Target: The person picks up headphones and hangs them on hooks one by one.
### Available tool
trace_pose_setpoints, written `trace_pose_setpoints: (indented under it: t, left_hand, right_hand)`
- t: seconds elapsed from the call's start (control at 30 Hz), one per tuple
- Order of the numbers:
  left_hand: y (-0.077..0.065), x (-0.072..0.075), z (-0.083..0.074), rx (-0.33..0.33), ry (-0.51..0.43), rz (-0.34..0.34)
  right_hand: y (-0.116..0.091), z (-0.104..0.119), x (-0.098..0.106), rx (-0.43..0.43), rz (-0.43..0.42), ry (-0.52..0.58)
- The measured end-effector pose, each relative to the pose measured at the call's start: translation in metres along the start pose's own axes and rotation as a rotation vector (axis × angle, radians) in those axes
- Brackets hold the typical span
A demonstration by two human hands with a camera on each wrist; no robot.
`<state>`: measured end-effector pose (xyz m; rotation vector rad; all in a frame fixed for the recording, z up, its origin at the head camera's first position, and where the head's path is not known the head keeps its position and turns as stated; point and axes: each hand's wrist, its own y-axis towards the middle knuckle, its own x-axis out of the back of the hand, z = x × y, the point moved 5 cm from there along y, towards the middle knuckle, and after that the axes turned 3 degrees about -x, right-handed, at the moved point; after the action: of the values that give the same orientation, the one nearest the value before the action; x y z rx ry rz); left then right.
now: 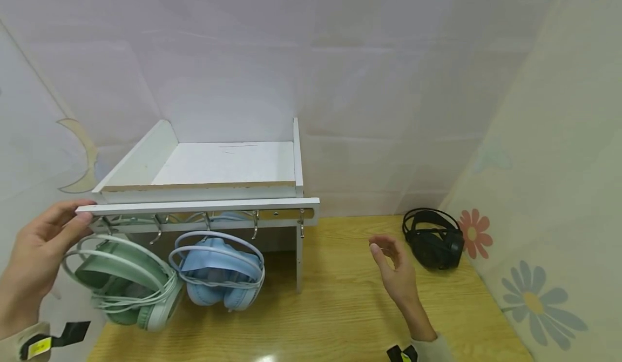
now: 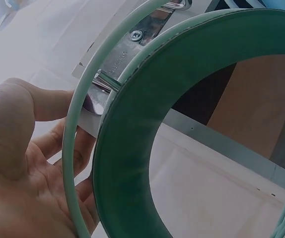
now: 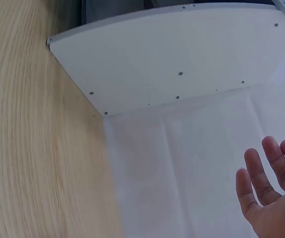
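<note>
My left hand [image 1: 42, 248] pinches the left end of the white hook rail [image 1: 194, 206], thumb in front and fingers behind. Beside that hand, green headphones [image 1: 119, 265] with a bundled cord hang from the leftmost hook; in the left wrist view their green headband [image 2: 125, 129] covers part of the fingers. Blue headphones [image 1: 221, 265] hang further right along the rail. My right hand [image 1: 399, 275] hovers over the table with loosely bent fingers, holding nothing. In the right wrist view, that hand [image 3: 276, 198] shows its spread fingers. Black headphones [image 1: 434, 240] lie beyond it near the right wall.
The rail fronts a white shelf unit [image 1: 233, 162], whose side panel [image 3: 172, 59] stands on the wooden table [image 1: 335, 308]. Several metal hooks line the rail. A pale cloth wall [image 1: 359, 108] rises behind, and a flower-printed side wall [image 1: 559, 189] borders the right.
</note>
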<state>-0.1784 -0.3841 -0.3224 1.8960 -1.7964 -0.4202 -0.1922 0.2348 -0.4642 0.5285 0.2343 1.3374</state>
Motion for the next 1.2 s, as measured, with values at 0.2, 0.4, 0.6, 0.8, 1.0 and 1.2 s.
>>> trace_pose_setpoints:
  t: [0.2, 0.4, 0.6, 0.8, 1.0, 1.2]
  left_hand:
    - [0.001, 0.0, 0.0, -0.002, 0.011, 0.003]
    - [-0.001, 0.002, 0.002, 0.007, 0.002, 0.003]
    - [-0.001, 0.0, 0.0, 0.013, -0.021, -0.005]
    - [0.002, -0.002, -0.001, -0.005, -0.046, -0.008]
    - [0.002, -0.003, -0.001, -0.028, -0.049, -0.005]
    - [0.001, -0.001, -0.001, -0.02, -0.027, -0.007]
  right_hand:
    - [0.007, 0.003, 0.019, 0.055, -0.053, -0.034]
    - [0.014, 0.0, 0.036, 0.035, -0.07, -0.08]
    - [0.018, -0.003, 0.048, 0.005, -0.063, -0.124]
    - [0.022, 0.001, 0.053, 0.025, -0.086, -0.143]
    - [0.026, 0.0, 0.056, 0.033, -0.081, -0.178]
    - [0.033, -0.003, 0.062, 0.036, -0.085, -0.201]
